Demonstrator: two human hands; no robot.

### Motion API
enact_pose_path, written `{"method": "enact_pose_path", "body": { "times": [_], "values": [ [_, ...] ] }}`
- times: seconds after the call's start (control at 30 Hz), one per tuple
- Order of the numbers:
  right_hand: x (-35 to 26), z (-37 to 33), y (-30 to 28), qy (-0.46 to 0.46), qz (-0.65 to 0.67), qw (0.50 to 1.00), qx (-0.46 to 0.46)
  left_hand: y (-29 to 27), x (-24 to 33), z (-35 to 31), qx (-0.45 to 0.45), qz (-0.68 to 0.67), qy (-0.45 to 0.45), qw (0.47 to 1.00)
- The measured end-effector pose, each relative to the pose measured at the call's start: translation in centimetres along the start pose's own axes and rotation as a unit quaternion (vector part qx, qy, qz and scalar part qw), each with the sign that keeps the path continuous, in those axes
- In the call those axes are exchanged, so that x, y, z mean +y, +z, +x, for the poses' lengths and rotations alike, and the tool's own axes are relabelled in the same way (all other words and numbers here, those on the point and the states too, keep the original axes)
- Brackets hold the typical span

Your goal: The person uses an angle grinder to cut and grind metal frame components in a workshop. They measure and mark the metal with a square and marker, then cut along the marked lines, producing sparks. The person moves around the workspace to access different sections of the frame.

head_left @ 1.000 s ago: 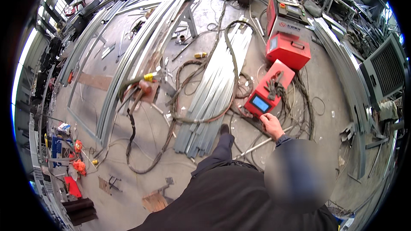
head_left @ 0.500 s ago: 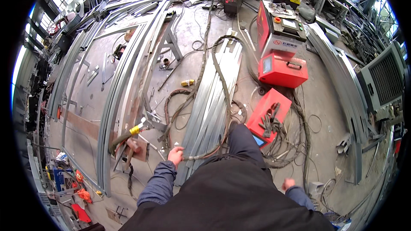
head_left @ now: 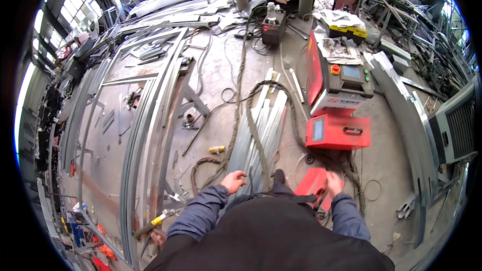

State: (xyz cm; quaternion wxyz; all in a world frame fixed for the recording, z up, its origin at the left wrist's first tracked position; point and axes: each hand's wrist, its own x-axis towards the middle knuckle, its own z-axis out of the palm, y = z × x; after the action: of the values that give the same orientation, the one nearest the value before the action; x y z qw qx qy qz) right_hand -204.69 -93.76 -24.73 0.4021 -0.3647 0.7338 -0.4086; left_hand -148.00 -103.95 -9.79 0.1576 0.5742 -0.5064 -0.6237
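Note:
My left hand (head_left: 234, 182) hangs over the bundle of pale metal profiles (head_left: 261, 125) on the floor. Its fingers are loosely bent and apart, with nothing seen in them. A thick sheathed cable (head_left: 257, 140) loops across the profiles, just right of that hand. My right hand (head_left: 334, 184) is above the lower red box (head_left: 312, 180), smeared by motion, so its fingers cannot be read. My body and right hand partly hide that box. A welding torch with a yellow collar (head_left: 157, 220) rests at the left, near the long steel bars.
A red machine with a control panel (head_left: 350, 73) stands ahead right, with a red wire-feeder-like box (head_left: 339, 131) before it. Left is a frame of long steel bars (head_left: 135, 135). More profiles (head_left: 401, 120) lie along the right. A yellow tool (head_left: 216, 149) lies on the floor.
My left hand has moved right, away from the cable end near it. My right hand has swung forward and up over the lower red box. The view has shifted forward.

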Motion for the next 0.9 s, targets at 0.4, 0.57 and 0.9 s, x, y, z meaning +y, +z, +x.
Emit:
{"method": "enact_pose_path", "body": {
  "times": [0.4, 0.57, 0.9],
  "values": [
    [-35.5, 24.4, 19.1, 0.141, 0.049, 0.964, -0.218, -19.3, -5.7, 11.6, 0.346, -0.216, -0.147, 0.901],
    [-37.2, 27.1, 37.7, 0.122, -0.068, 0.929, -0.342, -35.9, -5.0, 21.8, 0.301, -0.184, -0.145, 0.924],
    [-49.1, 39.7, 60.8, -0.003, -0.256, 0.93, -0.262, -67.1, 15.7, 42.5, 0.263, 0.021, 0.076, 0.962]
  ]
}}
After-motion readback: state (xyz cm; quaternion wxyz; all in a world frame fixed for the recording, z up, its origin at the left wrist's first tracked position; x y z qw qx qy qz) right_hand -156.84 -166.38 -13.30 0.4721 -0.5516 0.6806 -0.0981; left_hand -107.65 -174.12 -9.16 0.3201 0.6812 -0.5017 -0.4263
